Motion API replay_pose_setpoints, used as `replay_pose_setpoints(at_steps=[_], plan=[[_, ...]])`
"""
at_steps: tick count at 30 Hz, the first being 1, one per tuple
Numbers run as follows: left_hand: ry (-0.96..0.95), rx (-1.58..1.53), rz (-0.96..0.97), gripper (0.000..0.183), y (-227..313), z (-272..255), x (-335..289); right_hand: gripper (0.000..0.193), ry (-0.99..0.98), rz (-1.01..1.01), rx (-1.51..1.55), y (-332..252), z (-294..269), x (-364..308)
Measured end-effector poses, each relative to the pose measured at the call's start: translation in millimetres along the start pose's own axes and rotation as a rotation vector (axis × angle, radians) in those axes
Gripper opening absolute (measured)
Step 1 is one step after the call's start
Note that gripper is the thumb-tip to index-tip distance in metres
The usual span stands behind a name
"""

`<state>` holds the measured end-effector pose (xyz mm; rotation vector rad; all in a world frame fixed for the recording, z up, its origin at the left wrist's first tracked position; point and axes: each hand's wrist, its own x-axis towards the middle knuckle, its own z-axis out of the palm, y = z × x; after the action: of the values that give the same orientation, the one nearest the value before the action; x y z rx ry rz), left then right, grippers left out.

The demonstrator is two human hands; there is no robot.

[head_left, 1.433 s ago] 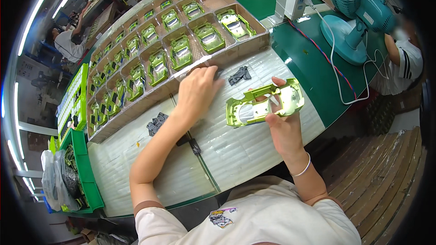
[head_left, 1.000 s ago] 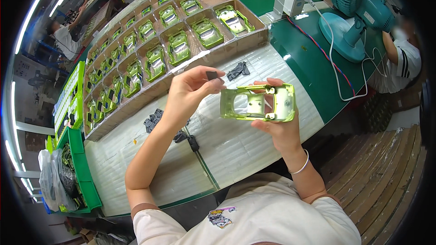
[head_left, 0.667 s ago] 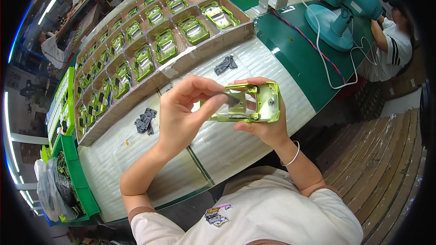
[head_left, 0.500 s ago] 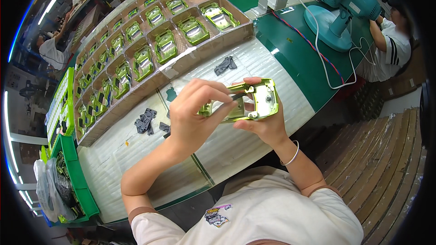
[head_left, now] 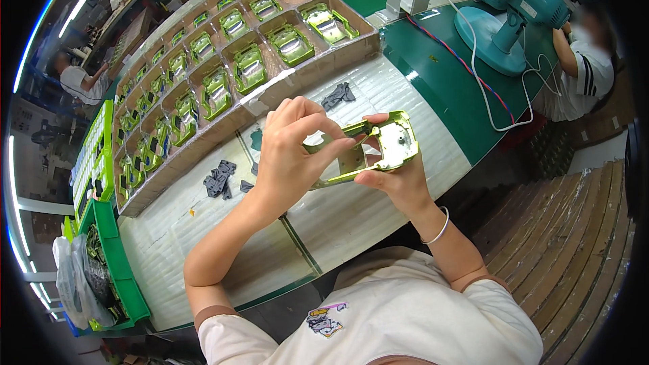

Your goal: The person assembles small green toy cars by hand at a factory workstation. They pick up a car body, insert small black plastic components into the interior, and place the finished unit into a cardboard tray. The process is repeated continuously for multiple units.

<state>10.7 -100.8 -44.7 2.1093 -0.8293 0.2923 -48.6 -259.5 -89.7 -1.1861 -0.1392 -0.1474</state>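
A bright green plastic housing [head_left: 395,143] with a pale inner face and a large opening is held over the table. My right hand [head_left: 400,186] is closed around its right end, thumb on the near edge and fingers at the far side. My left hand [head_left: 289,152] is at the opening, thumb and forefinger pinched together. A small dark grey part [head_left: 355,130] lies against the far rim at those fingertips, its ends partly hidden. Loose dark grey parts [head_left: 219,180] are piled left of my left forearm, and another group of grey parts [head_left: 338,96] lies beyond the housing.
A divided cardboard tray [head_left: 277,84] of green housings spans the far left. A green bin [head_left: 111,257] with a plastic bag stands at the left edge. Right of the tray are a teal fan [head_left: 503,40] and trailing white cable [head_left: 488,111]. Another person [head_left: 581,61] sits far right.
My left hand has risen slightly and the dark part has shifted from across the opening to the far rim. The housing has moved a little up and right, still in my right hand.
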Motion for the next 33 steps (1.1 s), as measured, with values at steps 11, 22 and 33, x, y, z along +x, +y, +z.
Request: replay_pose_setpoints(at_steps=[11, 22, 33], plan=[[-0.106, -0.020, -0.128, 0.014, 0, -11, 1, 0.069, 0.012, -0.002, -0.013, 2, -1, 1], [-0.056, 0.100, -0.031, 0.014, 1, -7, 0, 0.069, -0.018, -0.072, -0.111, 3, 2, 2], [-0.012, 0.021, 0.003, 0.015, -1, -2, -1, 0.073, -0.027, -0.057, -0.079, 2, 0, 2]])
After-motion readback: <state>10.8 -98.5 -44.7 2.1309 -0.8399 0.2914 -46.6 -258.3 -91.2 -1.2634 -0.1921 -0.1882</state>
